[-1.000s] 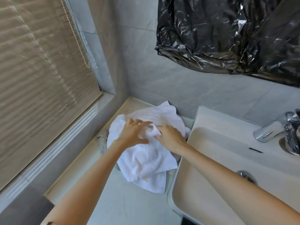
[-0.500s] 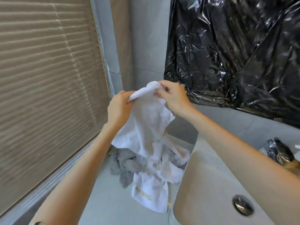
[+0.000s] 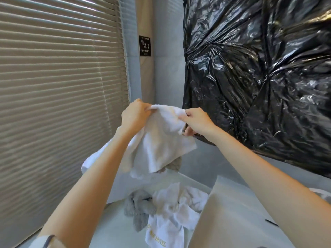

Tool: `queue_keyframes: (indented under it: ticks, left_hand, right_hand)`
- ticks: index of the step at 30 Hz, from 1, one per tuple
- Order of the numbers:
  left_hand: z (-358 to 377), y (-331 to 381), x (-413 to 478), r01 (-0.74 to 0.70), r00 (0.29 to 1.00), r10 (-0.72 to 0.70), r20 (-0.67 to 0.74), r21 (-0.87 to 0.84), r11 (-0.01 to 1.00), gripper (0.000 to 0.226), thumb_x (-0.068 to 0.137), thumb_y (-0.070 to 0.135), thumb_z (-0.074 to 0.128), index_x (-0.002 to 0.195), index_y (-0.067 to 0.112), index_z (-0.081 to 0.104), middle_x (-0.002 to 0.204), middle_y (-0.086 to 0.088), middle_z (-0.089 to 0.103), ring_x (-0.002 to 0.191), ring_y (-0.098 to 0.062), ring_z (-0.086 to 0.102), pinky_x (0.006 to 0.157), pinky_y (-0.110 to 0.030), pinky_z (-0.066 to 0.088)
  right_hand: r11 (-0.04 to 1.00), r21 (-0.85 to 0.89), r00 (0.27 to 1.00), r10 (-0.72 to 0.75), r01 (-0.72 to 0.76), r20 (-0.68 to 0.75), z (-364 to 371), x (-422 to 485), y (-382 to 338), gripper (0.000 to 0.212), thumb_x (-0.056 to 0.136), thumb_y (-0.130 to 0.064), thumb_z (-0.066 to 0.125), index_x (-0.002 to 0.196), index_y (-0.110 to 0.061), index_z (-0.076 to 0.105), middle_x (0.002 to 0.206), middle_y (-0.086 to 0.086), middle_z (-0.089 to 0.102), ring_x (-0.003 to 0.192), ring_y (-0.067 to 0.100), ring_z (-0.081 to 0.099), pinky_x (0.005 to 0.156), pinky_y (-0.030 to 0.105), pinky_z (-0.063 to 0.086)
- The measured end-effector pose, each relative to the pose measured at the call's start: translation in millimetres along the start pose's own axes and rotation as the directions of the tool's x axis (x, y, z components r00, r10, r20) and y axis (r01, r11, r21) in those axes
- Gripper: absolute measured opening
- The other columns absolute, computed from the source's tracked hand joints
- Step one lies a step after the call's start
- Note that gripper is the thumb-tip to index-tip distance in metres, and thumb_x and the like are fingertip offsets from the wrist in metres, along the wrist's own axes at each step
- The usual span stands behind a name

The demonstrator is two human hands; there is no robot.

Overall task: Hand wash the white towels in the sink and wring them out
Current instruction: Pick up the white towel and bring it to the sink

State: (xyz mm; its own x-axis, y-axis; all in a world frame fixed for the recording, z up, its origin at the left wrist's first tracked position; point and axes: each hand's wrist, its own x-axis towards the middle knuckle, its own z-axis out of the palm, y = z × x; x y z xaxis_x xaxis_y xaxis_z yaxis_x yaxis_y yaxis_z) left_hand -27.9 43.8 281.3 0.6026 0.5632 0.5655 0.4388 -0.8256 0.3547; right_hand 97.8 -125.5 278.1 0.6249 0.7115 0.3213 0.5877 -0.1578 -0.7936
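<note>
A white towel (image 3: 161, 144) hangs in the air in front of the corner wall, held by its top edge. My left hand (image 3: 134, 115) pinches the left end of that edge and my right hand (image 3: 195, 120) pinches the right end. Below on the counter lies a heap of other white towels (image 3: 179, 210), one with gold HOTEL lettering draped over the edge. The white sink (image 3: 227, 217) shows only its left rim at the lower right; its basin is hidden behind my right forearm.
A grey cloth (image 3: 139, 208) lies beside the white heap on the counter (image 3: 111, 228). Closed window blinds (image 3: 59, 97) fill the left. Black plastic sheeting (image 3: 259, 72) covers the wall above the sink. A small black sign (image 3: 145, 46) hangs in the corner.
Both hands have lifted the towel from the counter heap up to chest height and moved apart along its top edge. The view has tilted upward.
</note>
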Motion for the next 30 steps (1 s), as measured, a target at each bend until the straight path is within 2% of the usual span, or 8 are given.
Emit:
queue_keyframes:
  ticks: [5,7,11,17,21,23,24,30]
  left_hand:
    - [12.2,-18.4,-18.1,-0.046,0.983,0.004,0.182,0.228,0.973,0.039,0.103,0.042,0.036,0.14,0.04,0.047,0.114,-0.006,0.041,0.115,-0.03,0.037,0.093,-0.04,0.026]
    - [28.6,-27.7,-29.7,0.024,0.919,-0.085,0.385,0.161,0.987,0.05,0.101,0.052,0.033,0.15,0.046,0.023,0.128,-0.011,0.042,0.124,-0.034,0.035,0.108,-0.046,0.024]
    - [63.3,-53.0,-69.2,0.102,0.838,0.025,0.545,-0.202,0.974,0.084,0.083,0.078,0.04,0.152,0.048,0.004,0.144,-0.005,0.047,0.134,-0.029,0.038,0.117,-0.044,0.021]
    - [83.9,-47.8,-94.4,0.26,0.89,-0.077,0.449,-0.362,0.895,0.118,0.071,0.074,0.064,0.156,0.032,-0.007,0.16,-0.006,0.022,0.148,-0.032,0.017,0.118,-0.048,0.021]
    - [94.1,-40.3,-86.1,0.214,0.933,-0.064,0.355,-0.402,0.891,0.096,0.07,0.076,0.061,0.15,0.037,0.024,0.141,0.0,0.05,0.13,-0.026,0.043,0.104,-0.045,0.039]
    - [100.5,-42.4,-82.4,0.146,0.976,-0.07,0.205,-0.386,0.911,0.033,0.084,0.062,0.06,0.095,0.031,0.057,0.083,0.006,0.059,0.083,-0.022,0.055,0.07,-0.034,0.039]
    - [103.0,-42.8,-79.7,0.128,0.987,-0.082,0.14,-0.367,0.922,0.038,0.091,0.053,0.058,0.071,0.023,0.046,0.066,0.006,0.045,0.066,-0.023,0.046,0.062,-0.032,0.031]
    - [63.5,-34.0,-29.8,0.172,0.923,-0.286,-0.259,-0.388,0.906,0.031,0.101,0.018,0.045,0.07,0.018,0.041,0.094,-0.003,0.042,0.085,-0.024,0.044,0.07,-0.03,0.032]
  right_hand:
    - [0.996,0.073,0.993,0.06,-0.053,-0.101,21.7,-4.6,7.4,0.043,0.094,-0.021,0.056,0.057,-0.006,0.04,0.055,0.007,0.036,0.05,0.029,0.065,0.051,0.032,0.046]
    - [0.98,0.137,0.989,0.145,-0.145,0.014,39.0,-3.6,16.7,0.038,0.093,-0.018,0.057,0.059,-0.009,0.044,0.058,0.003,0.032,0.048,0.023,0.056,0.051,0.027,0.043]
    - [0.98,0.194,0.988,0.064,-0.036,-0.14,52.3,10.0,17.0,0.03,0.094,-0.024,0.051,0.09,0.004,0.061,0.073,-0.001,0.046,0.071,0.011,0.044,0.063,0.027,0.036]
    - [0.918,0.359,0.962,0.071,-0.166,0.262,57.9,15.8,18.2,0.022,0.104,-0.021,0.037,0.093,-0.02,0.057,0.076,-0.005,0.056,0.065,0.007,0.053,0.054,0.021,0.042]
    - [0.773,0.627,0.987,-0.012,-0.094,0.163,46.3,28.5,8.3,0.024,0.102,-0.01,0.041,0.083,-0.019,0.052,0.069,-0.008,0.055,0.059,0.003,0.052,0.052,0.017,0.043]
    - [0.792,0.603,0.986,-0.004,-0.1,0.168,40.6,30.2,6.2,0.023,0.1,-0.008,0.041,0.085,-0.019,0.055,0.072,-0.007,0.057,0.062,0.003,0.053,0.054,0.018,0.043]
    - [0.78,0.614,0.989,0.037,-0.12,0.146,36.4,29.9,6.3,0.02,0.1,-0.011,0.042,0.09,-0.02,0.057,0.077,-0.005,0.06,0.065,0.004,0.056,0.055,0.019,0.045]
    - [0.887,0.455,0.956,0.198,-0.08,-0.218,5.5,30.6,20.4,0.01,0.094,-0.022,0.057,0.102,-0.019,0.062,0.094,-0.006,0.062,0.081,0.007,0.059,0.062,0.019,0.046]
